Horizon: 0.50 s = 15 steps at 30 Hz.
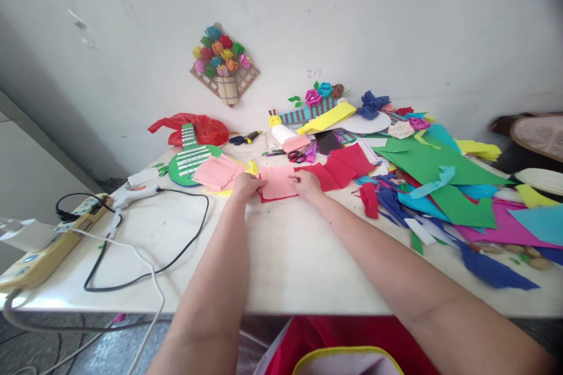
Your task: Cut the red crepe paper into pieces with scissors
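A square of pink crepe paper point(278, 180) lies on top of a red sheet point(273, 199) near the middle of the table, with red showing along its lower and left edges. My left hand point(247, 186) pinches the left edge of the square. At its right side, my right hand point(307, 184) has curled fingers closed on the pink paper's edge. More red paper pieces point(347, 165) spread to the right, just beyond my right hand. A stack of pink squares point(217, 172) sits left of my left hand, partly over a green guitar-shaped craft point(190, 164).
On the left are a white glue gun point(137, 194), its looping black cord point(206, 211) and a power strip point(57, 246). Behind my hands lie scissors point(300, 154). Coloured paper scraps point(440, 176) pile up at right. A red plastic bag point(204, 129) rests by the wall.
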Available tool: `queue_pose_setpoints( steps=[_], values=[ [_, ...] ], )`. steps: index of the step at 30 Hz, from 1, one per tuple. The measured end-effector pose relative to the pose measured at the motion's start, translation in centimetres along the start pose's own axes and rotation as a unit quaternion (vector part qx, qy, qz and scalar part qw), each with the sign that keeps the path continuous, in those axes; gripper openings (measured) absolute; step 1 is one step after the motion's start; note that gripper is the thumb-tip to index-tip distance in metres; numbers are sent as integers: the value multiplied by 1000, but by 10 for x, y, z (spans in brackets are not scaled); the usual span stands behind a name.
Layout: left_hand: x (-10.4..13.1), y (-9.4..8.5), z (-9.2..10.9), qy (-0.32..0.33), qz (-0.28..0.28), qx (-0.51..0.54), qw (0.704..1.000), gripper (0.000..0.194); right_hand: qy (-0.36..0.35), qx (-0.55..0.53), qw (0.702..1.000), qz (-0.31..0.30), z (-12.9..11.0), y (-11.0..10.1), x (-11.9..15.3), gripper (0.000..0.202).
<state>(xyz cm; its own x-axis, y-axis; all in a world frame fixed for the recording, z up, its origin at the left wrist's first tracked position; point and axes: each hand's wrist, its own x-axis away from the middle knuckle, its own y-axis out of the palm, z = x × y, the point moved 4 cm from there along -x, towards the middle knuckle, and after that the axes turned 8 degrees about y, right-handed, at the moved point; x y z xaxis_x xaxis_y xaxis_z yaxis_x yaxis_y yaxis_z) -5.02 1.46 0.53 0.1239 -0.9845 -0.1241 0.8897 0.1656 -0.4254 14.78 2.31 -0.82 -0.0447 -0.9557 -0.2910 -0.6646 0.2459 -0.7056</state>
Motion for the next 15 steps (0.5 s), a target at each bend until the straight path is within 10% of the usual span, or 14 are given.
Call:
queue_pose_setpoints(
  steps=[15],
  values=[
    [-4,-1,-3,-36,-25,-159,986,24,15,96,993,-62,-8,-4,5,31]
  ],
)
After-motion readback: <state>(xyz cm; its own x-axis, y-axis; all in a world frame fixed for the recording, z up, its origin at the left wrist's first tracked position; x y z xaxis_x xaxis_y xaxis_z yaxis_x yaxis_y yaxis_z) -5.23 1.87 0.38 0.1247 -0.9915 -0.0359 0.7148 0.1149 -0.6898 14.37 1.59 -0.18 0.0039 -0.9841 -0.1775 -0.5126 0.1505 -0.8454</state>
